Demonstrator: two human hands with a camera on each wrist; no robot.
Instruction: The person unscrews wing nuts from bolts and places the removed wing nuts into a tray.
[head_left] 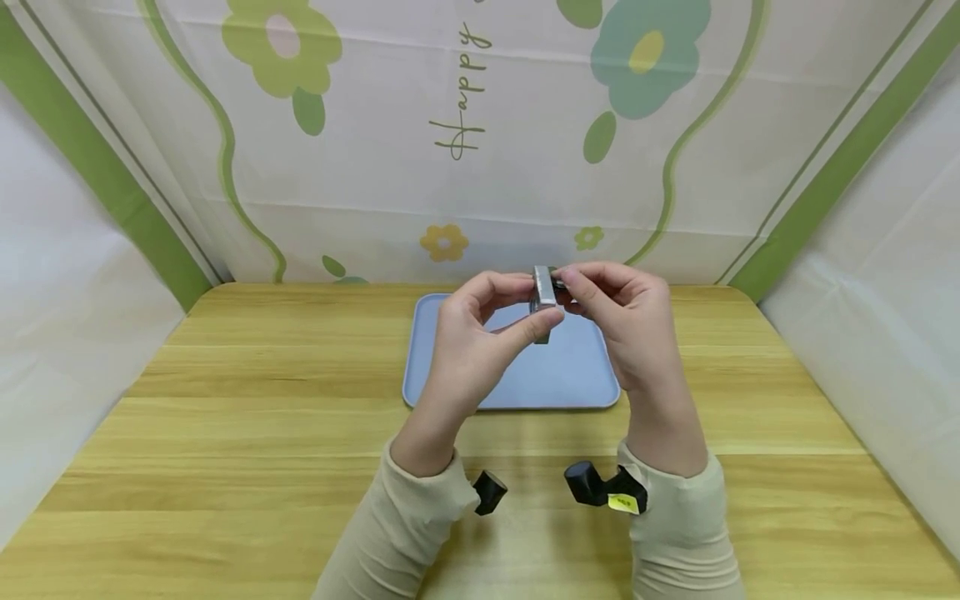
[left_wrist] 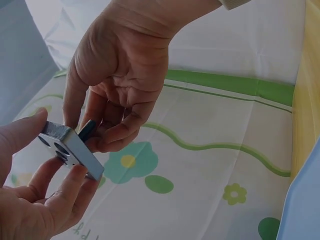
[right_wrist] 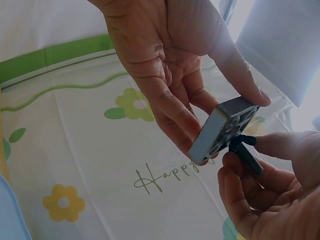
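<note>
My left hand (head_left: pixel 472 337) holds a small silver metal block (head_left: pixel 544 287) by its edges, with the thumb along one side and fingers on the other. Round holes show in the block's face (left_wrist: pixel 61 148) in the left wrist view. From the right, my right hand (head_left: pixel 626 312) pinches a slim dark teal piece (right_wrist: pixel 248 159) with a ridged edge. Its end meets the open-patterned face of the block (right_wrist: pixel 227 127) in the right wrist view. Both hands are raised, close together, in front of the tray. Fingers hide part of the dark piece.
A light blue tray (head_left: pixel 517 385) lies on the wooden table (head_left: pixel 262 433) beneath the hands. Behind the table hangs a white cloth (head_left: pixel 375 167) with flowers and green lines. Each sleeve carries a black wrist camera (head_left: pixel 491 492).
</note>
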